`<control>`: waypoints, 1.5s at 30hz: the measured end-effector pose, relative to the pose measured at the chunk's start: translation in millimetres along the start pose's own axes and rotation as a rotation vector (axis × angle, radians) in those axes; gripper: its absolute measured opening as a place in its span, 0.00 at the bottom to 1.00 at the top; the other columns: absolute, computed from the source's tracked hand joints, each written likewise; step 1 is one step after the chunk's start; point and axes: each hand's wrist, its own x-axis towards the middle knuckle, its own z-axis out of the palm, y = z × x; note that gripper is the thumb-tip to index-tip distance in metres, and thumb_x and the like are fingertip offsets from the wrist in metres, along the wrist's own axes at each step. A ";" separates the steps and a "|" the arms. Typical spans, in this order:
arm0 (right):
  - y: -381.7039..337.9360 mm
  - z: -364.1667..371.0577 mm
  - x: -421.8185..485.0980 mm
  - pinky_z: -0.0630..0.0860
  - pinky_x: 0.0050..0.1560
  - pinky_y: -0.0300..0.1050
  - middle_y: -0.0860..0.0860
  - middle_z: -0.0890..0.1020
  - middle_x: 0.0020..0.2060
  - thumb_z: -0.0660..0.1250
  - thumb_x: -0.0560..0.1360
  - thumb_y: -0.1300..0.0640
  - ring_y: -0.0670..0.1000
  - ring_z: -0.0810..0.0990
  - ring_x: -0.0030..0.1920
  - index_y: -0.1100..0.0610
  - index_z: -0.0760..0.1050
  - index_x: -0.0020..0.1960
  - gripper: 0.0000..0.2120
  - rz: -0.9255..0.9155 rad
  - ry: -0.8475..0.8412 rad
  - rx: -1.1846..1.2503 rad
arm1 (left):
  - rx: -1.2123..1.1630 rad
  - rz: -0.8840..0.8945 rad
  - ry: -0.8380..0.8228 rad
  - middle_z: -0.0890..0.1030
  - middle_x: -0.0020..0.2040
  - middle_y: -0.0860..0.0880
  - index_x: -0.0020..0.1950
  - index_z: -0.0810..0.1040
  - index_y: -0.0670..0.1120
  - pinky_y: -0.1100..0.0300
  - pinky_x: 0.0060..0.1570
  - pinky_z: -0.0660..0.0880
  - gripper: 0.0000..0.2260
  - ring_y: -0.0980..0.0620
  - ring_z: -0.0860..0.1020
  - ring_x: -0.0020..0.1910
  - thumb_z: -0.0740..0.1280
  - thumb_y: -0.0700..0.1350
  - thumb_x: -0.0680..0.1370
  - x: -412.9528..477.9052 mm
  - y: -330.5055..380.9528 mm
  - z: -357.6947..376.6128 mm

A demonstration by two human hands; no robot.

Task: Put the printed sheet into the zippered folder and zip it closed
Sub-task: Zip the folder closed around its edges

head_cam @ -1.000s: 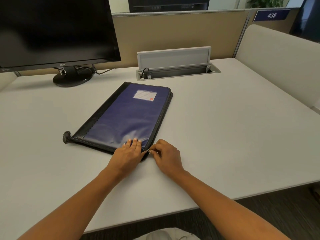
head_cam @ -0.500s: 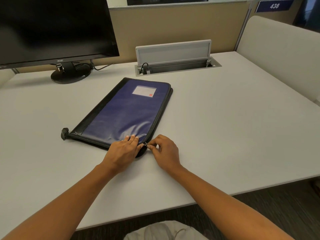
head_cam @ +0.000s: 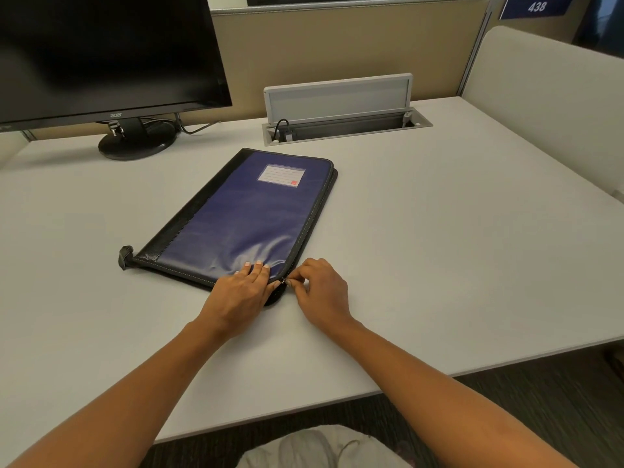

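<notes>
A blue zippered folder (head_cam: 243, 214) with black edging and a white label lies flat on the grey desk, its long side running away from me. My left hand (head_cam: 241, 295) presses flat on the folder's near right corner. My right hand (head_cam: 320, 292) pinches the small metal zipper pull (head_cam: 286, 282) at that same corner. The zipper runs along the folder's right edge. No printed sheet is visible.
A black monitor (head_cam: 101, 52) on a round stand occupies the back left. An open cable hatch (head_cam: 341, 119) with a raised lid sits behind the folder. Beige partitions (head_cam: 547, 96) wall the back and right. The desk's front edge (head_cam: 439, 376) is near my forearms.
Both hands have stayed at the folder's near right corner, the right fingers closing on the zipper pull. The view has shifted slightly.
</notes>
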 end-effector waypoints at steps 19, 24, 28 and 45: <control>2.9 1.1 14.3 0.66 0.40 0.41 0.49 0.81 0.45 0.64 0.75 0.56 0.49 0.74 0.49 0.55 0.80 0.46 0.07 0.126 0.029 -0.018 | 0.045 -0.026 -0.035 0.64 0.72 0.41 0.73 0.59 0.40 0.53 0.67 0.64 0.23 0.44 0.64 0.71 0.47 0.52 0.81 3.8 -3.5 13.3; 2.0 1.8 8.5 0.67 0.42 0.39 0.51 0.81 0.45 0.64 0.75 0.56 0.50 0.74 0.49 0.57 0.80 0.46 0.07 0.107 0.017 0.006 | 0.027 -0.050 -0.029 0.69 0.69 0.38 0.70 0.64 0.37 0.49 0.63 0.69 0.24 0.40 0.69 0.68 0.48 0.52 0.81 1.5 -1.8 11.0; 0.6 2.6 -0.5 0.67 0.42 0.40 0.52 0.81 0.44 0.64 0.75 0.57 0.50 0.74 0.49 0.58 0.80 0.45 0.07 0.070 -0.007 0.027 | 0.015 -0.020 0.000 0.78 0.58 0.35 0.60 0.75 0.35 0.46 0.49 0.78 0.21 0.38 0.79 0.56 0.60 0.51 0.78 1.1 0.3 4.4; -22.8 1.9 -0.6 0.71 0.38 0.33 0.51 0.85 0.38 0.66 0.74 0.55 0.47 0.80 0.38 0.56 0.80 0.44 0.06 0.021 0.112 0.259 | -0.100 -0.136 0.119 0.64 0.72 0.38 0.73 0.58 0.38 0.52 0.68 0.63 0.43 0.42 0.63 0.71 0.27 0.63 0.71 6.1 -7.3 0.3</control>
